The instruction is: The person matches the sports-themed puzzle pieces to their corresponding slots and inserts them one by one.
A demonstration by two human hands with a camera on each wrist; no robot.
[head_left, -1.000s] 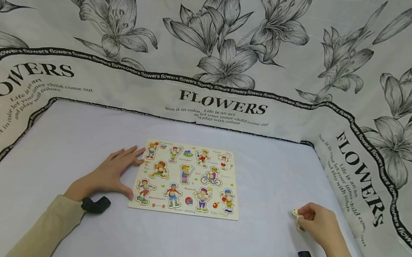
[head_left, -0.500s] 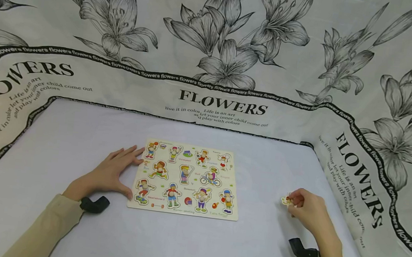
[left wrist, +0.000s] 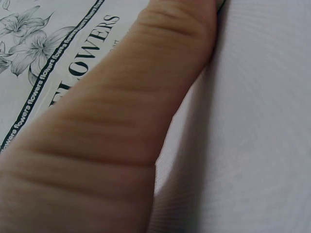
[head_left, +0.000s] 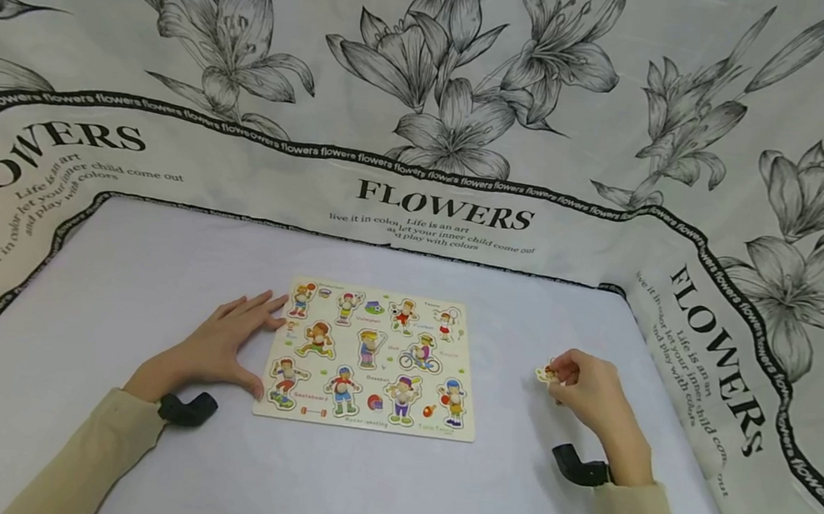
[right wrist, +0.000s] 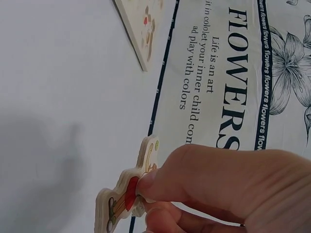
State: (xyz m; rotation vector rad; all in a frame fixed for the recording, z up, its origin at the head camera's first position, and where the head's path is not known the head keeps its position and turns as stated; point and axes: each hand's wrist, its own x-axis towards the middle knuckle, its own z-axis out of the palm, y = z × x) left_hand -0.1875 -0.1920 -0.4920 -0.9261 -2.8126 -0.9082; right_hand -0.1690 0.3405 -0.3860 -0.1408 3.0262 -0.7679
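Observation:
A wooden picture puzzle board, printed with small children playing sports, lies flat on the white tabletop. My left hand rests at its left side with fingers spread; fingertips and thumb are right at the board's edge. To the right of the board, my right hand pinches a small wooden puzzle piece between thumb and fingers. That piece is cut in a figure's outline with a red patch, and its middle is partly hidden by the thumb. In the left wrist view, the wrist and hand cover much of the frame.
White cloth with black flower drawings hangs behind the table and along both sides. Black camera mounts are worn at the wrists. White tabletop shows in front of the board.
My right hand has moved left and away from me with the puzzle piece, closer to the board. The left hand and the board have stayed in place.

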